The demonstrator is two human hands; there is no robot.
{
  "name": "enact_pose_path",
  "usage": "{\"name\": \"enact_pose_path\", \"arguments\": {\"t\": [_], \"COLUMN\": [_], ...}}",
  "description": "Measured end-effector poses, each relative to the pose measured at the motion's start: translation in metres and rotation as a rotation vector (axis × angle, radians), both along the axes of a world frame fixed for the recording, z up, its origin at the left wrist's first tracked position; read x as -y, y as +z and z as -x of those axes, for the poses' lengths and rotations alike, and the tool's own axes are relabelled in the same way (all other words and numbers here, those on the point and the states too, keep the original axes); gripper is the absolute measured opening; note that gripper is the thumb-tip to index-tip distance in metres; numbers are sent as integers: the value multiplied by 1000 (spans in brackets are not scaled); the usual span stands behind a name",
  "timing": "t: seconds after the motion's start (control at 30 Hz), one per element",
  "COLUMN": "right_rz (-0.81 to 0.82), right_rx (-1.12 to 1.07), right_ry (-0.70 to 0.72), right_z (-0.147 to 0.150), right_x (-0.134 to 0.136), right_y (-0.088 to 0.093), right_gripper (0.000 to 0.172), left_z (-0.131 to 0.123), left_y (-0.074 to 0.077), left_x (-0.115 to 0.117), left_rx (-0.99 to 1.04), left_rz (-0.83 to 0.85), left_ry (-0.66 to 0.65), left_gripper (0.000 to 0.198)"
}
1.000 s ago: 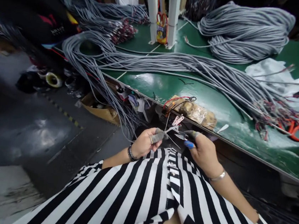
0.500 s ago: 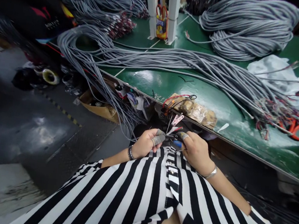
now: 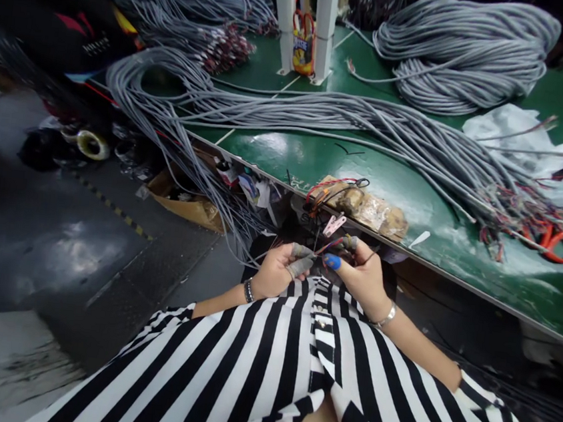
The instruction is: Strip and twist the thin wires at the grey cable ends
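Note:
In front of my striped shirt, my left hand (image 3: pixel 278 271) is closed, its grey-wrapped fingertips pinching a cable's end. Thin coloured wires (image 3: pixel 329 245) run out of that pinch toward the right. My right hand (image 3: pixel 365 281) closes on these wires between its wrapped forefinger and its blue-covered thumb. Just beyond the fingers, a pink clip (image 3: pixel 334 225) sticks up near the table edge. Whether either hand also holds a small tool cannot be made out.
A long bundle of grey cables (image 3: pixel 292 110) lies across the green table (image 3: pixel 288 150) and hangs over its left edge. Behind is a large cable coil (image 3: pixel 469 49). A wooden block (image 3: pixel 369 210) sits at the front edge; orange-handled scissors (image 3: pixel 562 247) lie right.
My right hand has shifted slightly left and turned, its blue thumb now higher. Where a pale, reddish strip showed between the hands, separate coloured wires now show. The table things stay put.

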State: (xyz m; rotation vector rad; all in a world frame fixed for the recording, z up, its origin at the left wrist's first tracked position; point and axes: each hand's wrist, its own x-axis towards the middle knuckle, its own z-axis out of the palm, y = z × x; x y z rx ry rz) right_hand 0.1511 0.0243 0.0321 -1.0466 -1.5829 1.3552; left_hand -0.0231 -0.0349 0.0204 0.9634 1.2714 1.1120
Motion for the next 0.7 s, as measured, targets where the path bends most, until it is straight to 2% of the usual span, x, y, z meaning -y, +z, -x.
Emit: {"name": "enact_pose_path", "arguments": {"t": [0.17, 0.37, 0.53, 0.7], "right_rz": [87, 177, 453, 744], "right_rx": [-42, -93, -236, -445], "right_ry": [40, 123, 227, 461], "right_z": [10, 2, -1, 5], "right_x": [7, 6, -3, -10], "right_y": [-2, -3, -8, -24], "right_gripper": [24, 23, 25, 27], "left_z": [-3, -6, -6, 3], "left_y": [-6, -2, -7, -10], "left_x": [1, 3, 2, 0], "left_rx": [-69, -31, 158, 466], "left_rz": [-100, -34, 25, 216], "left_ry": [-40, -36, -46, -264], "left_gripper": [32, 34, 35, 37]}}
